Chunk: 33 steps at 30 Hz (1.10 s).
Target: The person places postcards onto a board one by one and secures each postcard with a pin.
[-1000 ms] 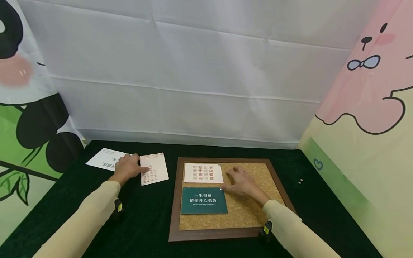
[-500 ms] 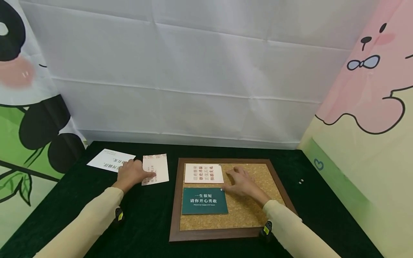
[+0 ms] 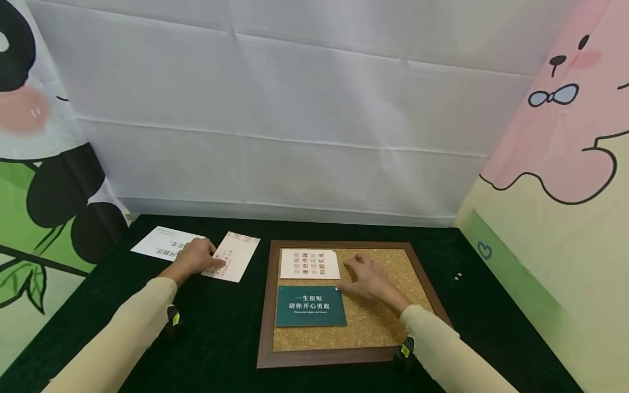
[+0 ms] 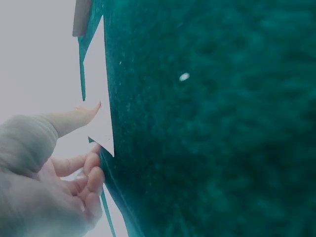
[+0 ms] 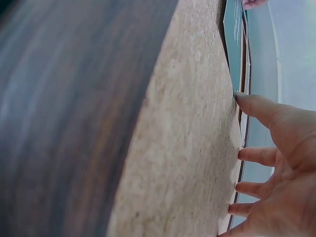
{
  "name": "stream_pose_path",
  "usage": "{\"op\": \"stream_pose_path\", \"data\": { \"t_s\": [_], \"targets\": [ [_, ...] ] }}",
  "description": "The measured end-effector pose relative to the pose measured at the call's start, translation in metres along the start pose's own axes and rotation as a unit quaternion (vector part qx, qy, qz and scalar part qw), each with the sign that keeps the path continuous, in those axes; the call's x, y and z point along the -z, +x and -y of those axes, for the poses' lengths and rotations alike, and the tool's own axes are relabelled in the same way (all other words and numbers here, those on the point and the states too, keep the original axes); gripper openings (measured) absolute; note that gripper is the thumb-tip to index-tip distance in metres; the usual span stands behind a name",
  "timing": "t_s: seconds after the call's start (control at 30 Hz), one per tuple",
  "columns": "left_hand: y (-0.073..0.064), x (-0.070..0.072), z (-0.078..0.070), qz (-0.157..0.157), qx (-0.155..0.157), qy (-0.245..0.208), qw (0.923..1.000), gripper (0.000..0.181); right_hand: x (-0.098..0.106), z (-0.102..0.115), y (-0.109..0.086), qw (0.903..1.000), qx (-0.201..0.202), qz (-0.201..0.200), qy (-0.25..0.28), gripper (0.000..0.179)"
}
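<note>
In the head view my left hand (image 3: 195, 256) grips a pale card with red print (image 3: 233, 256) near its left side. The left wrist view has the thumb over that card (image 4: 102, 94), with curled fingers at its edge. My right hand (image 3: 367, 277) rests with spread fingers on a framed corkboard (image 3: 314, 338). Its thumb presses by a small pin (image 3: 337, 289) at the upper right corner of a teal card (image 3: 312, 314) with white lettering. The right wrist view shows that thumb (image 5: 256, 106) at the corner of the teal card (image 5: 233, 44).
Above the teal card, a white card with reddish columns (image 3: 309, 264) lies on the corkboard. Another white card (image 3: 164, 243) lies at the left, partly behind my left hand. Small pale pins (image 3: 457, 277) lie right of the frame on the dark green tablecloth (image 3: 221, 338).
The pale card has turned clockwise from nearly upright, its lower end drawn left as my left hand moved slightly left. My right hand has stayed at the teal card's corner.
</note>
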<state>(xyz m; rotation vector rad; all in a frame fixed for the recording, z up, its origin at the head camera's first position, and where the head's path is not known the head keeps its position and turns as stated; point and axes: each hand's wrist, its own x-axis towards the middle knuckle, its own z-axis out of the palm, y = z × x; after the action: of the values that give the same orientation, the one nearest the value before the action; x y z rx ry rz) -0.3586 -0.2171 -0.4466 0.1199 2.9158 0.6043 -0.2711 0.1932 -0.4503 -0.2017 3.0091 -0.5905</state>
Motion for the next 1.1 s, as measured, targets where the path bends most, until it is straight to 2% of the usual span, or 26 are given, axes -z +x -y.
{"op": "stream_pose_path", "data": {
  "t_s": [0.1,0.27,0.4,0.7,0.93,1.1],
  "targets": [
    [-0.009,-0.001,0.001,-0.009,0.012,0.029,0.9995,0.049,-0.001,0.000,0.000,1.0000,0.001,0.000,-0.001,0.067],
    [-0.033,-0.003,0.000,-0.038,0.019,0.096,0.9945,0.062,0.001,0.000,-0.002,1.0000,0.004,0.002,-0.003,0.067],
    [-0.044,-0.006,-0.002,-0.041,0.015,0.113,0.9927,0.059,0.002,0.001,-0.003,1.0000,0.004,0.004,-0.003,0.067],
    [-0.044,-0.009,-0.005,-0.026,0.041,0.075,0.9960,0.052,0.000,0.000,-0.003,1.0000,0.000,0.000,-0.002,0.067],
    [-0.045,-0.011,-0.005,-0.048,0.031,0.097,0.9936,0.054,0.000,0.000,-0.003,1.0000,0.003,-0.001,-0.003,0.067],
    [-0.045,-0.012,-0.006,-0.047,0.033,0.092,0.9942,0.053,0.000,0.000,-0.003,1.0000,0.005,-0.004,-0.004,0.066]
  ]
}}
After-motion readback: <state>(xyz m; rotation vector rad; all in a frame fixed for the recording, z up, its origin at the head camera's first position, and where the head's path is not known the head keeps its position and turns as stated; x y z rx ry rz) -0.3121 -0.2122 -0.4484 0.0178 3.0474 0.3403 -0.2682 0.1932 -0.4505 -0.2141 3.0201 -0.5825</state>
